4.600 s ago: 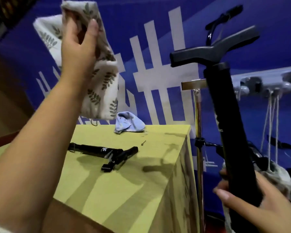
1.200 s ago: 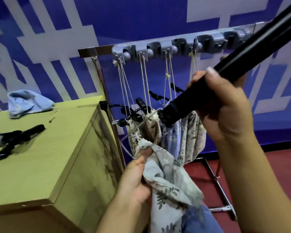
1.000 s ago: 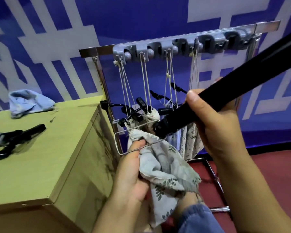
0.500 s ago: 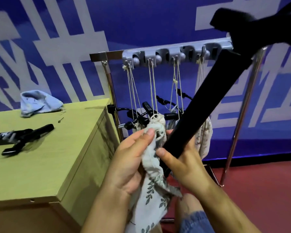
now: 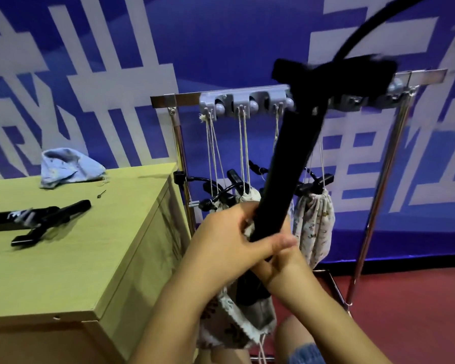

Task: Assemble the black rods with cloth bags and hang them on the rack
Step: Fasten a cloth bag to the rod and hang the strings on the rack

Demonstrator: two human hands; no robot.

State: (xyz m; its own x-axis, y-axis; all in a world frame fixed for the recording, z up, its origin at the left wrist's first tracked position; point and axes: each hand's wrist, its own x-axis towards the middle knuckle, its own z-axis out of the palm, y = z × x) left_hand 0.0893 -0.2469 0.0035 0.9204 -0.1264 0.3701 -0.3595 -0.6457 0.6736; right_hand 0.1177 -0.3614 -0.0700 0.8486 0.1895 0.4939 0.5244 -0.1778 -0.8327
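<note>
Having brought the black rod (image 5: 281, 179) upright, we are now gripping it with the left hand (image 5: 231, 243) while the right hand (image 5: 276, 261), grip hidden, is working its foot into the cloth bag (image 5: 237, 324).

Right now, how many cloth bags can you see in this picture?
4, perhaps more hidden: a blue bag on the table, a leafy bag in the hands, two hanging bags on the rack.
</note>
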